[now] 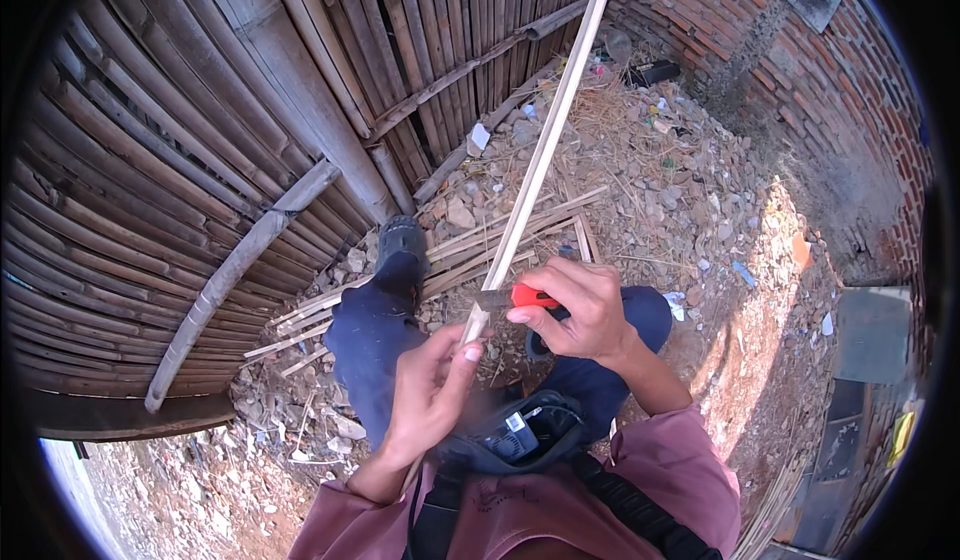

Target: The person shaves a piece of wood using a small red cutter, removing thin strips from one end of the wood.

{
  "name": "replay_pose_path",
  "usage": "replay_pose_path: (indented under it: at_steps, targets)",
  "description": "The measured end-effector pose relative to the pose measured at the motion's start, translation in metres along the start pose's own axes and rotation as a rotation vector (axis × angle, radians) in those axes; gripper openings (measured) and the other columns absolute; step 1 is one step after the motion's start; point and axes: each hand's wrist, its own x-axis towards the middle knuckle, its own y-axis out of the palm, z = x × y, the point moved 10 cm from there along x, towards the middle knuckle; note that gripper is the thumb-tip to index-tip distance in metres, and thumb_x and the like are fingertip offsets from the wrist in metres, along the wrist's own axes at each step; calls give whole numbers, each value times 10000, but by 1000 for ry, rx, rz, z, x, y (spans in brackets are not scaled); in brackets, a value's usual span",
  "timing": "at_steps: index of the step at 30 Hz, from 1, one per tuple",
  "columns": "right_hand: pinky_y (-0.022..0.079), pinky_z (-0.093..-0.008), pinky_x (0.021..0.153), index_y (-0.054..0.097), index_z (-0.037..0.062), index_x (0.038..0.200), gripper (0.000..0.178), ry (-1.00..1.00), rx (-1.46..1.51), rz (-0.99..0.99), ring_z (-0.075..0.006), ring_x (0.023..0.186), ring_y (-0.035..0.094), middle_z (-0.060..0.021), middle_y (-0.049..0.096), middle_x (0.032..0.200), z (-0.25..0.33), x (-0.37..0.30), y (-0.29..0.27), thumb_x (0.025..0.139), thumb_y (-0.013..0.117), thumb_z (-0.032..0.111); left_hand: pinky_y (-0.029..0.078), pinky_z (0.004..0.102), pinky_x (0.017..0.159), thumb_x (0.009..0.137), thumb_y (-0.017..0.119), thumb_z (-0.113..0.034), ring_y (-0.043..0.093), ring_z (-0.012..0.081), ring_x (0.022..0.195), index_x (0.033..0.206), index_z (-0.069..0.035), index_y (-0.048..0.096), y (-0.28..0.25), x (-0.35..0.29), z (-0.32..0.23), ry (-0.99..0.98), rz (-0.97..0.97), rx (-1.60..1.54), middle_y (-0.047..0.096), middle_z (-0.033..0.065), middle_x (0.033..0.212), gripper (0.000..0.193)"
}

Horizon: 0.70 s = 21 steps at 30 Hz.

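A long pale wooden strip slants from the far end of the yard towards my hands. My left hand is closed on a short light wood end, thumb along its side. That end lies roughly in line with the strip; whether the two are joined is hidden behind a blade. Red-handled, the cutting tool is gripped in my right hand. Its short dark blade points left and lies against or just over the wood. I cannot tell whether it is a knife or a saw.
Several thin wooden strips lie on the rubble ground around my feet. A bamboo wall rises at left, a brick wall at far right. An open black waist bag with a grey device hangs before me.
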Motion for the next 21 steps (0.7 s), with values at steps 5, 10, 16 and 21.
replay_pose_path:
  at_steps: [5,10,16,21]
  targets:
    - [500,-340,526,740,83,942,333,-13,-19,36,-206,582,663,-25,655,745,6,-4,7,891,844,395,353,197,503,1087,642,-108,483,-7,585,1247,35,687,-6,-1,-10,117,-86,142,611,-37,747,219]
    - [497,-336,525,745,89,926,313,-7,-84,27,-204,582,664,-26,667,749,8,-1,2,885,849,382,464,206,590,1038,706,-67,603,25,698,1225,53,700,-9,-5,-27,200,-160,277,723,29,859,222]
    - [503,-338,532,750,95,923,289,0,-157,45,-210,598,672,-24,676,749,0,3,-4,868,861,356,535,258,694,1016,728,-60,682,98,795,1215,65,697,-11,-11,-32,267,-193,420,758,114,911,237]
    - [501,-338,538,757,93,926,260,-30,-141,-3,-219,592,675,-30,686,753,-7,13,-10,873,862,325,537,280,685,993,743,-51,700,135,759,1206,57,701,-12,-10,-36,249,-208,444,754,135,898,242]
